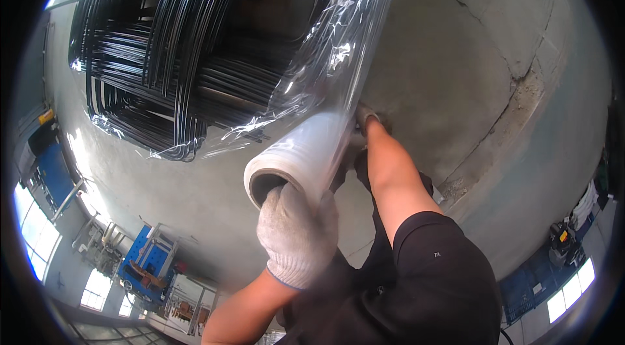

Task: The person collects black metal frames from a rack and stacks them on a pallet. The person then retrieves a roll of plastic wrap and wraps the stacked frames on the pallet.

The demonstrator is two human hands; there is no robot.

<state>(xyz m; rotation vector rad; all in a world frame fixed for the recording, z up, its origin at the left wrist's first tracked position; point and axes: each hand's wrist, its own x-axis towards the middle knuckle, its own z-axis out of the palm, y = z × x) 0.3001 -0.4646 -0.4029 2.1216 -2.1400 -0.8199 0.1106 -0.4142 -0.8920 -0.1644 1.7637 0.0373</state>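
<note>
A thick roll of clear stretch film [296, 153] is held slantwise in front of me between both hands. My left hand [293, 231], in a whitish knit glove, grips the near end, with fingers tucked into the hollow cardboard core. At the far end of the roll is my right hand [366, 115], also gloved; its fingers are mostly hidden behind the roll. From the roll a shiny sheet of film [348, 39] stretches away, up along the right side of a stack of bent black metal rods or frames [189, 39]. Film also clings to the stack's lower edge.
The concrete floor [449, 65] has a long crack and a broken patch [521, 97] at the right. Blue equipment [140, 257] stands at lower left, and a dark blue rack [540, 280] at lower right. My legs are close below the roll.
</note>
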